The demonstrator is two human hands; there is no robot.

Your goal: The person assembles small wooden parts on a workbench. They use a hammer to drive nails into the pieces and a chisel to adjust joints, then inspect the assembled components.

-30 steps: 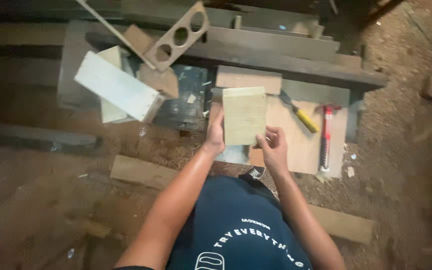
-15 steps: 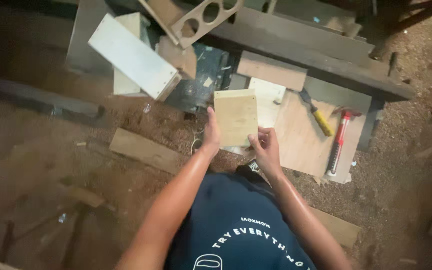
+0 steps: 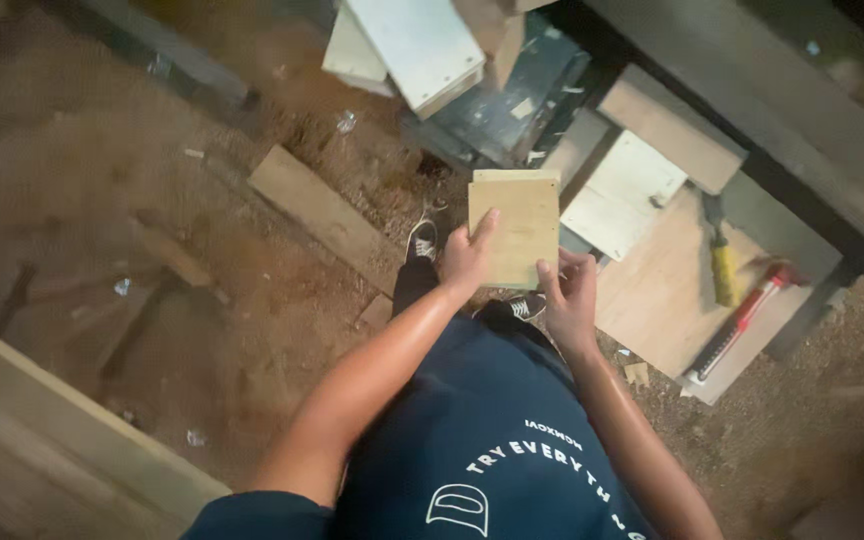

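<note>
Hands are holding a small rectangular plywood panel [image 3: 516, 228] flat above the sneakers [image 3: 422, 240]. Left hand [image 3: 467, 258] is gripping the panel's left edge, forefinger lying up its face; right hand [image 3: 569, 295] is pinching its lower right corner. Right of the panel, a large board [image 3: 667, 300] is carrying a yellow-handled chisel [image 3: 720, 262] and a red-handled tool [image 3: 742, 320]. Left of the panel, sawdust floor [image 3: 242, 330] is lying mostly open beyond a loose plank [image 3: 322, 215].
</note>
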